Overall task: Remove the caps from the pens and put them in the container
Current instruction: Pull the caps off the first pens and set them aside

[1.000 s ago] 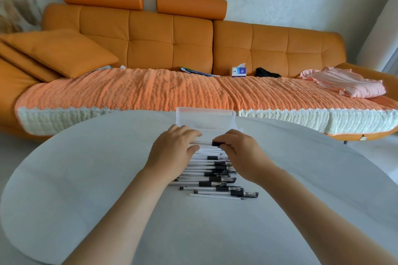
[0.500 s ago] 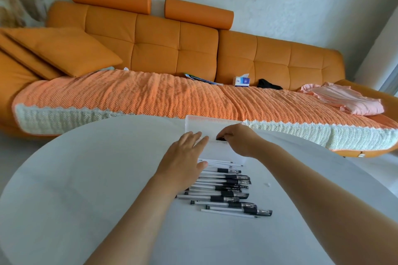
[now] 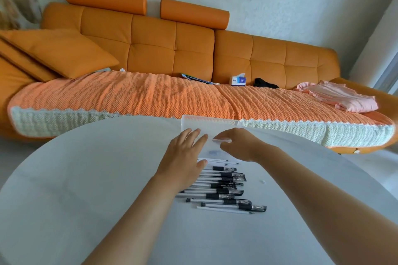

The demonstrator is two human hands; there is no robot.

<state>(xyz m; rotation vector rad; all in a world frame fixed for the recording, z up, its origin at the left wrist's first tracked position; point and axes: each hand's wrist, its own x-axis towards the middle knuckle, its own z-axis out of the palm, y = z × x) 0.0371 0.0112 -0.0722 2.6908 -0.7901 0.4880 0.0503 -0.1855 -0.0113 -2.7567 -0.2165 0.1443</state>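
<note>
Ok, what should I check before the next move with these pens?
1. Container sits just beyond the pens, near both hands: ok.
2. Left hand flat, fingers straight, holding nothing: ok.
3. Right hand pinches a small pale piece over the container: ok.
4. That piece is a cap: cannot tell.
5. Pens lie in a row on the table: ok.
6. All caps off: cannot tell.

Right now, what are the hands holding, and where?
Right hand pinches a thin pale piece at one end, above the container; left hand lies flat, holding nothing.
</note>
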